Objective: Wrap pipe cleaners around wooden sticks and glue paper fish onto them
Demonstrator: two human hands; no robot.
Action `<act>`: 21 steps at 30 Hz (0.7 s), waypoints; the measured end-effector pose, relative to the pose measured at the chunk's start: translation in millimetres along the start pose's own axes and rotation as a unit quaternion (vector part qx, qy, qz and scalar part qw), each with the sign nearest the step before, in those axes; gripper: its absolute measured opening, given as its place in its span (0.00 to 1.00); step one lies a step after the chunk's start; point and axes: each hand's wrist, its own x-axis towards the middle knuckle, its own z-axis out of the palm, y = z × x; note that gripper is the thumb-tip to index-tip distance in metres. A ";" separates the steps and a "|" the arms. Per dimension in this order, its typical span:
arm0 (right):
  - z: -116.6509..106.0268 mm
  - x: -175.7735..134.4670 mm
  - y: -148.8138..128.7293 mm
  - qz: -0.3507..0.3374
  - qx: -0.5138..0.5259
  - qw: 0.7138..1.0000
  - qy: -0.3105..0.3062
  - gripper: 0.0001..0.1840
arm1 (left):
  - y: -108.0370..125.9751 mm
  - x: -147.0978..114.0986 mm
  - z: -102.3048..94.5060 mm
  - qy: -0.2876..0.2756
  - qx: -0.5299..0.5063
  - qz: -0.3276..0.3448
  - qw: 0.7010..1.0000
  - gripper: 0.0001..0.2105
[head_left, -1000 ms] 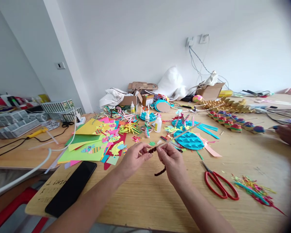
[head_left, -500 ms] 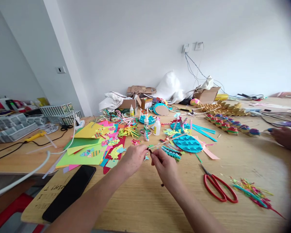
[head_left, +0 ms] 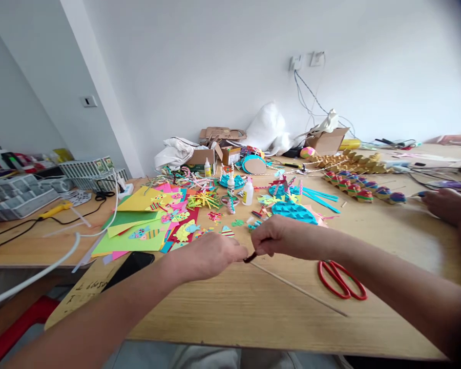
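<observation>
My left hand [head_left: 211, 256] is closed, its fingertips pinching the end of a thin wooden stick [head_left: 299, 288] that slants down to the right over the table. A short dark brown fuzzy strip [head_left: 250, 257], like a pipe cleaner, runs from that end to my right hand [head_left: 278, 237]. The right fingers are closed on the strip, and its hidden part lies inside them. Red-handled scissors [head_left: 341, 279] lie beyond the stick, below my right forearm. Part of a blue textured oval [head_left: 294, 211] shows behind the right hand.
Coloured paper sheets [head_left: 132, 241] with fish cut-outs and a black phone [head_left: 132, 269] lie left. Glue bottles [head_left: 248, 192] stand ahead, before cardboard boxes [head_left: 326, 141]. Painted egg-carton pieces [head_left: 355, 192] sit at right, near another person's hand [head_left: 443, 205].
The stick has swung from pointing up-right, away from me, to down-right. My right hand has turned over and risen, with its forearm now crossing in from the right.
</observation>
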 end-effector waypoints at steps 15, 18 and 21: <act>84.4 38.0 7.7 0.080 -0.013 0.921 0.381 0.13 | -21.6 22.0 36.0 0.221 -0.230 -0.219 0.922 0.12; 81.1 38.9 7.7 0.126 -0.138 0.931 0.314 0.11 | -26.6 26.0 38.8 0.211 -0.077 -0.212 0.951 0.11; 73.0 34.9 7.0 0.124 -0.219 0.938 0.238 0.10 | -30.9 24.0 43.0 0.165 0.020 -0.182 0.969 0.11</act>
